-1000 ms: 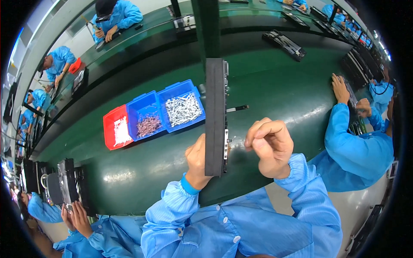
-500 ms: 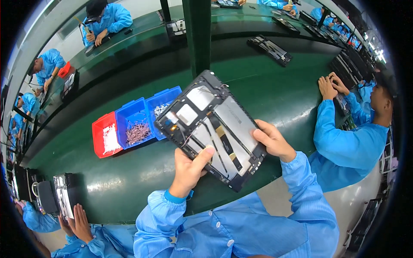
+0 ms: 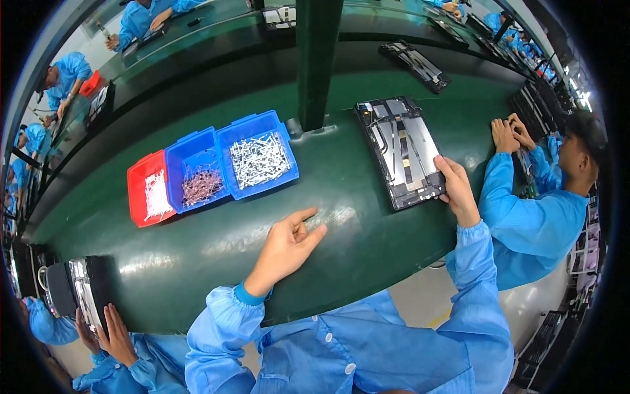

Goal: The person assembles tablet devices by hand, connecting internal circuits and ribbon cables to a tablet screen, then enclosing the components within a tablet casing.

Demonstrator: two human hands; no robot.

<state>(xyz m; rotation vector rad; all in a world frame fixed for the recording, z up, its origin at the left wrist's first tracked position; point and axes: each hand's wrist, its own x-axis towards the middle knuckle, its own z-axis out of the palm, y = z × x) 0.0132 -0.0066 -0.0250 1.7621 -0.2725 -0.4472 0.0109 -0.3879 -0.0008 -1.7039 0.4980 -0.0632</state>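
My right hand (image 3: 457,190) grips the lower right corner of an opened tablet (image 3: 420,154), thumb on top and fingers at its edge. The tablet's inside faces up, with a silver plate, dark strips and a black frame. It lies at or just over the green bench, right of the post; I cannot tell whether it rests fully. My left hand (image 3: 289,244) is empty over the bench, index finger and thumb stretched apart. Beyond it stand a blue bin (image 3: 293,172) of small white and dark parts, a blue bin (image 3: 172,152) of thin brownish pieces and a red bin (image 3: 134,197) of white pieces.
A green post (image 3: 317,72) rises from the bench (image 3: 262,289). Another opened tablet (image 3: 417,65) lies at the far right. Co-workers' hands are at work to my right (image 3: 508,134) and on a device at lower left (image 3: 115,335). More people sit across the bench.
The tablet has moved away from me and to the right, down toward the bench, with my right hand on it. My left hand has let go of it and drawn aside.
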